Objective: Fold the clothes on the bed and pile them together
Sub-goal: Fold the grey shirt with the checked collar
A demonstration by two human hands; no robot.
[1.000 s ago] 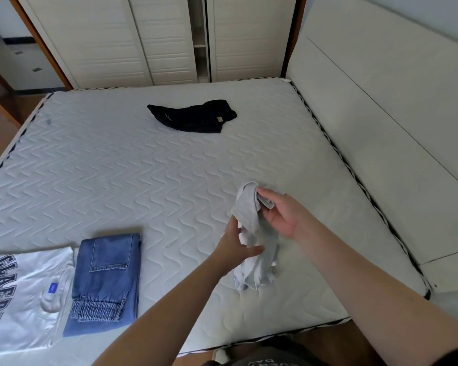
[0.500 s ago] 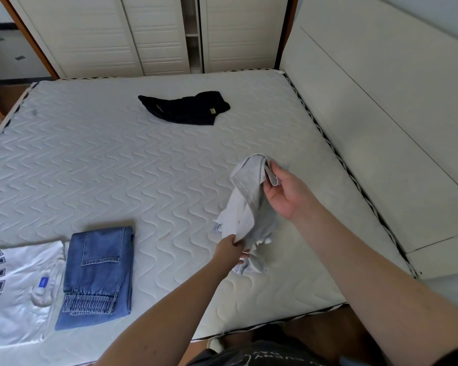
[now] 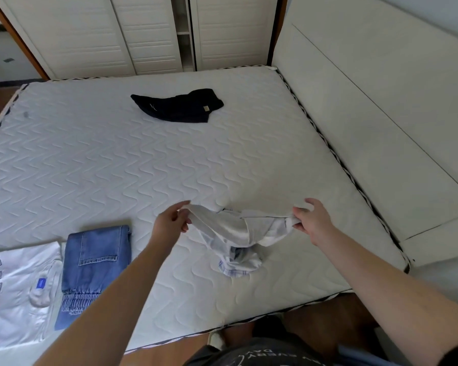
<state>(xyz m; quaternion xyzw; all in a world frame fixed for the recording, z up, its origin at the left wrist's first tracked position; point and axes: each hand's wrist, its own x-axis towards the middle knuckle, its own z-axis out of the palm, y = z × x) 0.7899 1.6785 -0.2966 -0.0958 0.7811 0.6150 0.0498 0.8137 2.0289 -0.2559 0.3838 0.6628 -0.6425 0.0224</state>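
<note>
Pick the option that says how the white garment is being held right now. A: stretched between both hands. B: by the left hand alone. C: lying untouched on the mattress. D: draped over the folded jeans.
A: the left hand and the right hand each pinch one end of the white garment, which sags between them.

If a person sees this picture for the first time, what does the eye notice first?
First, the crumpled white cloth garment stretched between the left hand and the right hand above the white quilted mattress. Next, the dark navy garment lying unfolded at the far side, and the folded blue denim jeans near the left corner.
</note>
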